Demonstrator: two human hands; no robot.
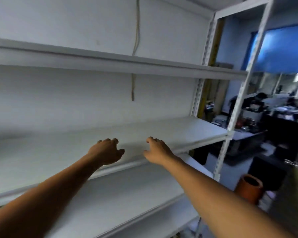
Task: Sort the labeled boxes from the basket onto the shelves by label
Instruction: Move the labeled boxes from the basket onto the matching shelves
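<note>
Both my arms were stretched forward to the white shelves point(162, 127). My left hand point(106, 152) was above the front part of the middle shelf, and my right hand point(157, 151) was just beside it, over the front edge of the same shelf. The two hands were near each other but apart. The grip of each hand was loose: the fingers were bent a little and relaxed, and they held nothing. I could not tell if the fingertips touched the shelf surface or only hovered above it.

No labeled box and no basket were visible to me at that moment, so I cannot say where they were relative to my grip.

I counted three shelf boards: one above my hands, one under my hands, and one lower. There were two hands and two bare forearms. One thin cord point(134, 48) hung down on the wall behind the shelves. To the right, low beside the shelf post point(237, 100), stood one orange round container point(249, 188). Farther right there was a blurred room with a blue surface point(282, 47).
</note>
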